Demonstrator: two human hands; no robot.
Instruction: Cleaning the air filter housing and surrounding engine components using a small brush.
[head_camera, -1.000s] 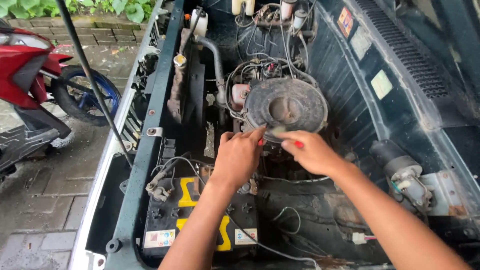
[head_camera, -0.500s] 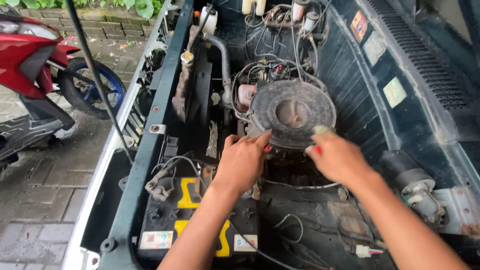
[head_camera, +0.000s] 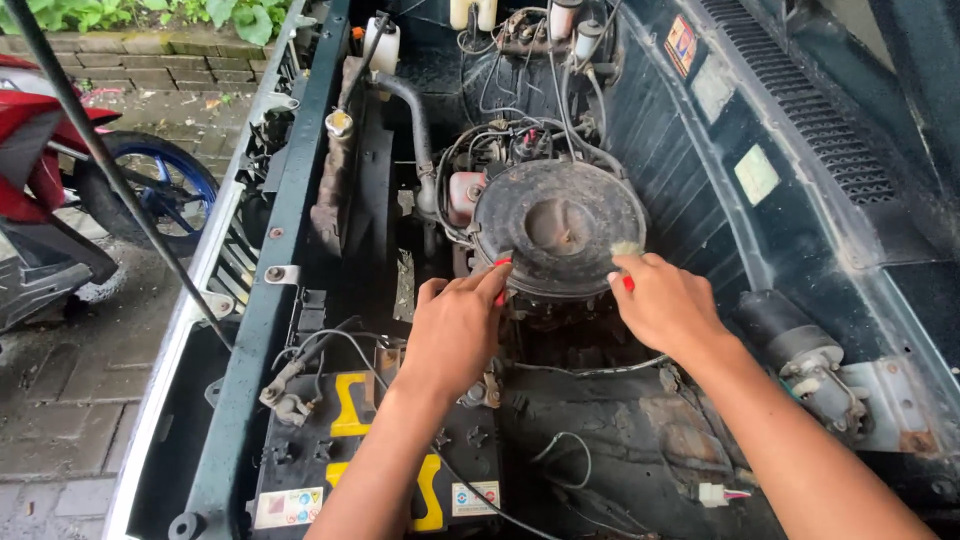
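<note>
Air-cleaner lid (head_camera: 558, 228), round and dusty, is still sitting atop the engine while the left hand (head_camera: 455, 330) is pinching its rim at 8 o'clock and the right hand (head_camera: 665, 305) is gripping a small brush (head_camera: 626, 250) at 4 o'clock.

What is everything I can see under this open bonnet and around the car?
Air cleaner housing: one, round, dark and rusty, centre of the engine bay.
Battery: one, black with yellow markings, lower left of the bay.
Radiator hose: one, black, left of the housing.
Coolant bottle: one, white, top left of the bay.
Bonnet prop rod: one, dark, slanting across the left.
Motorbike: one, red with a blue wheel rim, on the paving at left.
Brush: one, pale bristles, at the housing's right edge.
Left hand: on the housing's near rim, a red bit at the fingertips.
Right hand: holding the brush.
</note>
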